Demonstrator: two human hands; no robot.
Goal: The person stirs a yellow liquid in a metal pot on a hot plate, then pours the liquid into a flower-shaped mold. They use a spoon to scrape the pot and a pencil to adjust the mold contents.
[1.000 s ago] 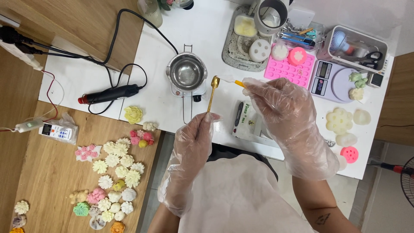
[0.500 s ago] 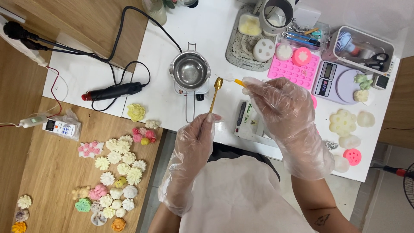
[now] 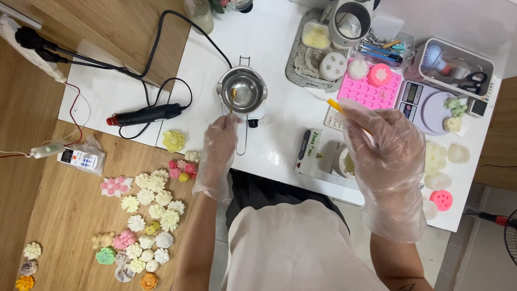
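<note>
Gloved left hand [image 3: 219, 141], spoon [image 3: 231, 101] in metal pot [image 3: 242, 90]

Overhead view of a craft workspace under even, bright light.
A white table [image 3: 280, 48] is standing beside a lower wooden surface [image 3: 64, 215], both running across the view; a black cable [image 3: 161, 37] is trailing over them, while pale floor [image 3: 484, 258] is showing at lower right, where a fan [image 3: 509, 229] is peeking in.

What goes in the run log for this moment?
left hand: holds spoon in metal pot | right hand: holds orange stick | table: white
</note>
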